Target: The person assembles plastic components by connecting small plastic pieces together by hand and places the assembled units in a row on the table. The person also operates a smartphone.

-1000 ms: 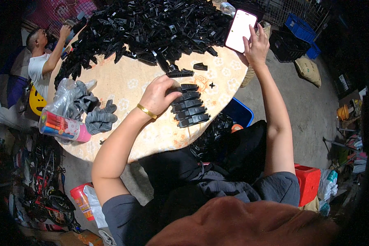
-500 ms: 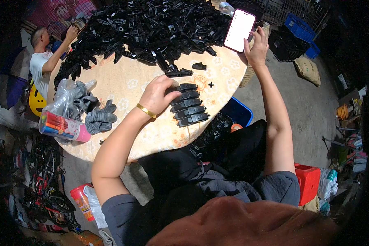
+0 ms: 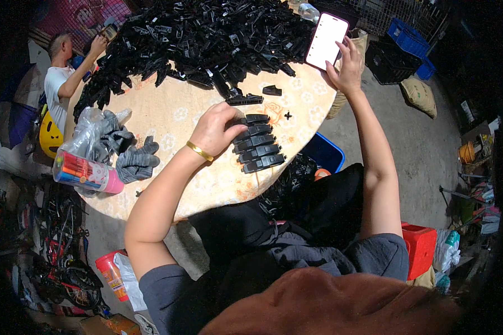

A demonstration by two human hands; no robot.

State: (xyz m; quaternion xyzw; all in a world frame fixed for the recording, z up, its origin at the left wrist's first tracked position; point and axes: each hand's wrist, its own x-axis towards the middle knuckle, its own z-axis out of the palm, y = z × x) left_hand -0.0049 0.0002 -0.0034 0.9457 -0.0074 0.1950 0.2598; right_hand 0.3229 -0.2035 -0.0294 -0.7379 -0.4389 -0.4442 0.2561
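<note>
My left hand (image 3: 213, 129) rests on the cloth-covered table, fingers curled and thumb against the left ends of a row of black plastic parts (image 3: 260, 143). Its fingertips are partly hidden, so what they hold cannot be made out. Several of these parts lie side by side, slanting down to the right. At the table's right edge a phone (image 3: 325, 47) with a bright white screen leans against the black heap. Over its lower right side my right hand (image 3: 349, 70) is open, fingers spread, one fingertip at the screen. Two loose black pieces (image 3: 271, 90) (image 3: 245, 100) lie beyond the row.
A big heap of black plastic parts (image 3: 207, 42) covers the table's far side. Grey gloves (image 3: 137, 162), a clear bag (image 3: 89, 131) and a pink-capped tub of coloured pens (image 3: 89, 173) sit left. Another person (image 3: 61, 84) is at far left. A blue bin (image 3: 327, 151) stands below the right edge.
My right hand has shifted slightly down and left, with a finger now over the phone's screen. The other person's head and body moved slightly right. My left hand stays put.
</note>
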